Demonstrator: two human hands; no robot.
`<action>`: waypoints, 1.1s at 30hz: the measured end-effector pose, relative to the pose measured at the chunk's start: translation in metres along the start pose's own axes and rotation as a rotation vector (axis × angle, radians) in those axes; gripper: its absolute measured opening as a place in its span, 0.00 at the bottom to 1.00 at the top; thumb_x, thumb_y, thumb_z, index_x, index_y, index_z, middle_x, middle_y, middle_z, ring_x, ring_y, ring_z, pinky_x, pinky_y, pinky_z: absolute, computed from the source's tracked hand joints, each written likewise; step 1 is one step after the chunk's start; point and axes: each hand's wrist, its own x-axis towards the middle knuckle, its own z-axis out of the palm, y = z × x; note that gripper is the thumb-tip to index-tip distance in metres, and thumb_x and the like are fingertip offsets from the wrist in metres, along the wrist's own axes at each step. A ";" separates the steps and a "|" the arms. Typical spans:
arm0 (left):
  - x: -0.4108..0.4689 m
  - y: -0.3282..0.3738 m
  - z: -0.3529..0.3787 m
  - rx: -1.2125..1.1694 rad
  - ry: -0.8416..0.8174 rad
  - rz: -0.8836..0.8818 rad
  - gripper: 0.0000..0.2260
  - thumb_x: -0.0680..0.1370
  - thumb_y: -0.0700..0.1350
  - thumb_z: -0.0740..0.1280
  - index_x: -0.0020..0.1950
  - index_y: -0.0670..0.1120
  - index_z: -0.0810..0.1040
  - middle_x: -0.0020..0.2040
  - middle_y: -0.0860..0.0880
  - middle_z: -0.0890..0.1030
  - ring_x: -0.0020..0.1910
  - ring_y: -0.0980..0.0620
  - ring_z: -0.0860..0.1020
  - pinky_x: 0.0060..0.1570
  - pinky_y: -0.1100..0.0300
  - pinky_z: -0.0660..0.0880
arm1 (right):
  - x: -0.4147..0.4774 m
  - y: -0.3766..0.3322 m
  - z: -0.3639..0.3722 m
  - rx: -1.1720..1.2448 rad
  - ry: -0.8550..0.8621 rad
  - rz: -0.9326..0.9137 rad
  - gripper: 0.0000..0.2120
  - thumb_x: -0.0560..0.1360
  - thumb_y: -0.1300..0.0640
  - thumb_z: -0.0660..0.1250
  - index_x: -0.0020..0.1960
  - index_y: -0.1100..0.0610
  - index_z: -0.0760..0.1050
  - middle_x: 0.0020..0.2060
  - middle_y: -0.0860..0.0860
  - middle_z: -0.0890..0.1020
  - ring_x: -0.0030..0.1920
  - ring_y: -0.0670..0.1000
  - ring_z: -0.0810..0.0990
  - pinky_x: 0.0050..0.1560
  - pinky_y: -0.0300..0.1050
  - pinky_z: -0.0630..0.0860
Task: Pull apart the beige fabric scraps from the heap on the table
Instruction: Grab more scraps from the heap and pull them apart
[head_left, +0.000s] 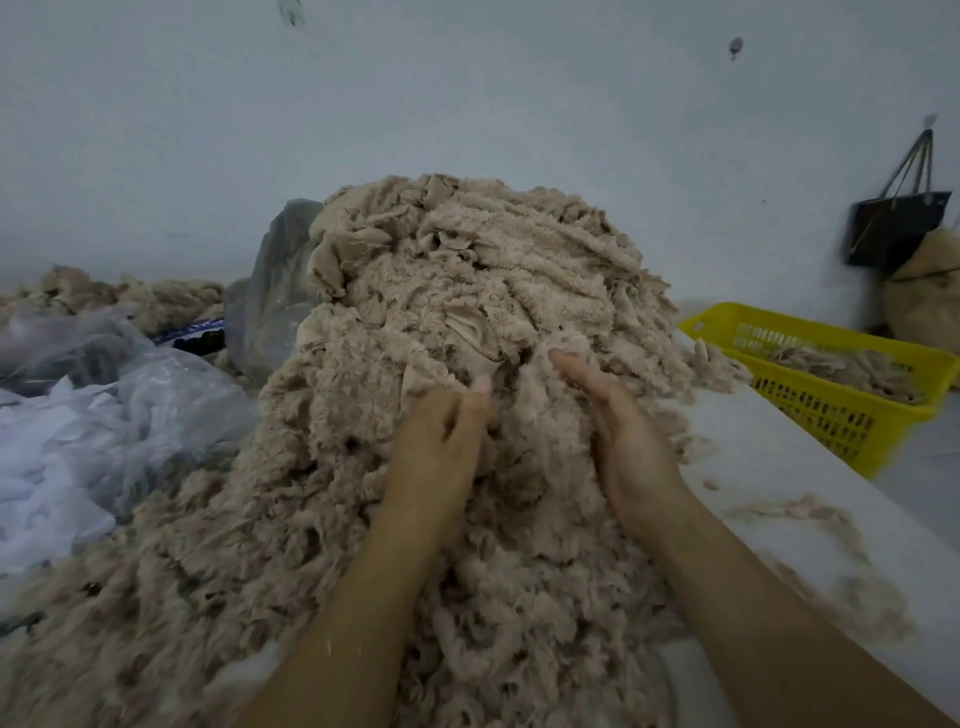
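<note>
head view. large heap (467, 322) of beige fabric scraps fills the centre of the white tabletop (779, 467), spreading from 12 o'clock down to the 6 and 8 o'clock edges. left hand (441, 441) rests on the front slope of the heap, fingers curled closed, thumb and forefinger pinched on a smooth beige scrap (480, 343) that sticks out of the fuzzy mass just above it. right hand (623, 436) is just beside it at 3 o'clock, palm facing left, fingers held straight and together, not clamped on anything; fingertips touch the heap surface. both forearms bare.

loose strands (800, 512) of the same beige material lie on the tabletop at 4 o'clock. yellow plastic basket (831, 410) at 3 o'clock, partly filled with beige scraps. crumpled clear plastic bags (104, 415) at 9 o'clock. a second, smaller beige pile (130, 296) at 10 o'clock against the wall. black bag (893, 228) hangs on the wall at 2 o'clock. picture slightly motion-blurred.
</note>
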 end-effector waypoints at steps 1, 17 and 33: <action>-0.003 0.002 0.004 -0.071 -0.193 -0.139 0.24 0.77 0.70 0.56 0.48 0.54 0.82 0.42 0.61 0.80 0.43 0.65 0.77 0.39 0.70 0.68 | -0.001 0.001 0.003 -0.042 -0.036 -0.005 0.18 0.78 0.43 0.56 0.59 0.39 0.82 0.61 0.32 0.77 0.59 0.27 0.72 0.57 0.34 0.69; 0.011 -0.008 -0.008 -1.348 -0.067 -0.678 0.19 0.82 0.47 0.64 0.72 0.45 0.74 0.58 0.42 0.84 0.49 0.46 0.85 0.40 0.49 0.83 | 0.011 0.006 -0.019 -0.074 0.437 0.068 0.32 0.81 0.48 0.60 0.18 0.53 0.70 0.22 0.48 0.76 0.22 0.46 0.71 0.35 0.43 0.70; 0.019 -0.019 -0.010 -1.253 0.012 -0.637 0.09 0.85 0.45 0.57 0.57 0.44 0.75 0.29 0.50 0.74 0.23 0.58 0.72 0.25 0.65 0.73 | 0.001 0.011 -0.003 -0.641 0.047 -0.087 0.33 0.76 0.33 0.58 0.41 0.65 0.74 0.30 0.55 0.74 0.32 0.54 0.75 0.39 0.49 0.74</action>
